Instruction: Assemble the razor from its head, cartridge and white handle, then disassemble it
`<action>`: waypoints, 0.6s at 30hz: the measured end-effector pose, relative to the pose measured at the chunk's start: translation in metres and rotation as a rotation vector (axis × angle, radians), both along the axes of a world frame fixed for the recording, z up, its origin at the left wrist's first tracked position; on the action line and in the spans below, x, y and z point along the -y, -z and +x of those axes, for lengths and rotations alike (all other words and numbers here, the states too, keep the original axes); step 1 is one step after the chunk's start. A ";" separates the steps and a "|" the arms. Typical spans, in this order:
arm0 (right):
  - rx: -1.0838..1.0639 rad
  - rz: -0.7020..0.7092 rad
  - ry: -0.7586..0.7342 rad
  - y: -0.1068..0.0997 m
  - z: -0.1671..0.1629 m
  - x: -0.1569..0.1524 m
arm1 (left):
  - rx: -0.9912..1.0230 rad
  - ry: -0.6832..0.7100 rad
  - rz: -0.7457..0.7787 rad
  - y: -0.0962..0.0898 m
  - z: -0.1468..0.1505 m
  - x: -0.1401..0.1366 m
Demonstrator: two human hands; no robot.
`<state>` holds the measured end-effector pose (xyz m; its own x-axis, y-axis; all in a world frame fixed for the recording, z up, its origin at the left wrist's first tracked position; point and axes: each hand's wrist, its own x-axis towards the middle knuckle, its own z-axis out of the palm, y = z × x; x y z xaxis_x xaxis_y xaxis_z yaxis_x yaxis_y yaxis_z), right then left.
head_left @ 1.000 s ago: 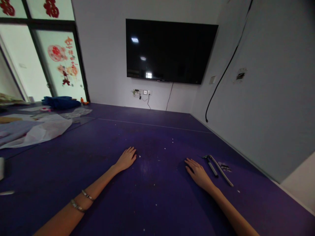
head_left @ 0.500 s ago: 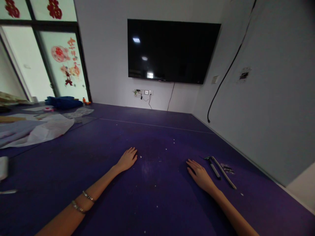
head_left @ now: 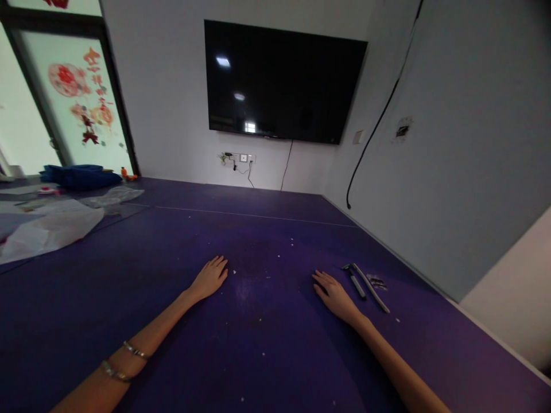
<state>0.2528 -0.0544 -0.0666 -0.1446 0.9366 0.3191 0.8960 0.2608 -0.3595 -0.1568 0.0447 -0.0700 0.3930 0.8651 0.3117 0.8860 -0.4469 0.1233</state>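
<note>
Palm down on the purple tabletop (head_left: 258,373), my left hand (head_left: 209,279) lies with its fingers stretched out, holding nothing. Two bracelets circle that wrist and forearm. My right hand (head_left: 336,296) also rests flat on the surface, fingers extended and nothing in them. Just right of it lies a dark tool with a grey handle (head_left: 357,287), its exact kind unclear. Beside that is a long, thin, pale curved strip (head_left: 372,289). A small dark printed patch or packet (head_left: 377,281) sits beyond the strip. Small white scraps dot the surface between and around the hands.
Crumpled translucent plastic sheeting (head_left: 55,232) spreads over the left side. Behind it lies a folded blue cloth or bag (head_left: 80,176), with a small orange bottle (head_left: 124,172) nearby. A black cable (head_left: 379,123) hangs along the right wall. A television (head_left: 279,83) is mounted on the far wall.
The view has turned slightly to the right, so the scene sits further left in the picture. Both hands keep the same flat pose on the surface.
</note>
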 end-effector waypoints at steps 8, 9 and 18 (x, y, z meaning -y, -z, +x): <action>-0.230 0.051 0.328 -0.039 0.056 0.000 | -0.001 0.014 0.043 0.002 -0.002 -0.006; -0.202 0.055 0.404 -0.043 0.064 0.002 | -0.007 0.016 0.043 0.002 -0.002 -0.006; 0.031 -0.165 0.612 -0.051 0.083 0.020 | -0.008 0.009 0.040 0.002 -0.002 -0.008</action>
<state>0.3357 -0.0743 -0.0156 0.4257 0.8891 0.1680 0.8760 -0.3584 -0.3228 -0.1586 0.0526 -0.0722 0.4036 0.8484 0.3426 0.8826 -0.4596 0.0985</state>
